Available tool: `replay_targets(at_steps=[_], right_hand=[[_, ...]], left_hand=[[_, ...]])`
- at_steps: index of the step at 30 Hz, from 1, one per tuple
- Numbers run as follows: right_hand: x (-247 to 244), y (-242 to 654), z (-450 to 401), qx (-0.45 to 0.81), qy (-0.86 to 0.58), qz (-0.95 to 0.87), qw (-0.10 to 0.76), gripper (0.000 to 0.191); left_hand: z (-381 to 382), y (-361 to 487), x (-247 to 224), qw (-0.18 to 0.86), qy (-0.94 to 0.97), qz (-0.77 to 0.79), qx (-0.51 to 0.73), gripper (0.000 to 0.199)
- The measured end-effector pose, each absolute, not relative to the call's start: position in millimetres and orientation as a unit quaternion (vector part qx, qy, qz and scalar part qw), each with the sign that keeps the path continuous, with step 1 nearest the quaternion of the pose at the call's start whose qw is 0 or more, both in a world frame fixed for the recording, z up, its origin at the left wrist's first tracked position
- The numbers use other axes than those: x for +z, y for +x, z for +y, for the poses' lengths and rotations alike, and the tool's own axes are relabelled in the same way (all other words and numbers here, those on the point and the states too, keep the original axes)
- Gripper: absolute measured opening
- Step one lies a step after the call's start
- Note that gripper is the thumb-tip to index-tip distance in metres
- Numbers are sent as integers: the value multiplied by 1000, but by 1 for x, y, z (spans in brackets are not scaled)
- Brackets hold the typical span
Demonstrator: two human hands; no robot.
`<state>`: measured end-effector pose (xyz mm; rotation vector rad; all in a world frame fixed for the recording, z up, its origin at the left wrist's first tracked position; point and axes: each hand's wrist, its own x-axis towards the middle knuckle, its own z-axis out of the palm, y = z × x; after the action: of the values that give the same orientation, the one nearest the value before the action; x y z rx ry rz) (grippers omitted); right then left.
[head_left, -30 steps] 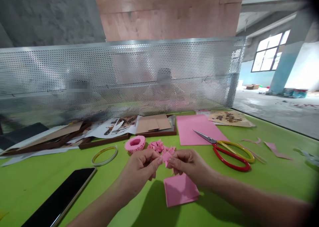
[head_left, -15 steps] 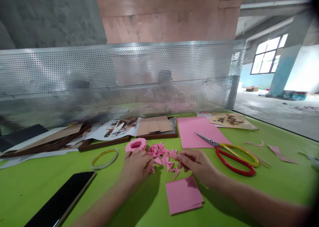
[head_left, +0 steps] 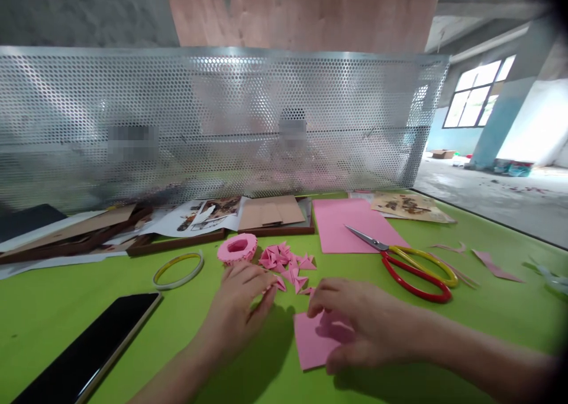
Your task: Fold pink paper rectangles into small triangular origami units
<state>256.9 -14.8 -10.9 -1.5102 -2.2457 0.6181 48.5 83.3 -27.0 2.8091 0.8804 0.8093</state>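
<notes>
R hand arches half-open, empty, over paper sqs (prob. light, bendy; pinch edges), L hand curled, hold unclear.

A black phone lies near a yellow-and-white ring — beyond them, a perforated metal screen.

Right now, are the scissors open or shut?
The scissors look shut: the blades lie together, narrowing to one point.
</notes>
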Motion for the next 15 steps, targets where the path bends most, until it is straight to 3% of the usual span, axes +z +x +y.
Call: replay_targets(at_steps=[5,10,15], right_hand=[[-22,259,-19,183,-532,-811,160,33],[-29,257,-20,118,-505,-840,157,21],[-42,248,-26,-93,-463,-874,113,5]], left_hand=[[64,55,-23,162,940,221,201,17],[57,57,-22,233,939,211,140,38],[54,60,-21,237,941,221,97,22]])
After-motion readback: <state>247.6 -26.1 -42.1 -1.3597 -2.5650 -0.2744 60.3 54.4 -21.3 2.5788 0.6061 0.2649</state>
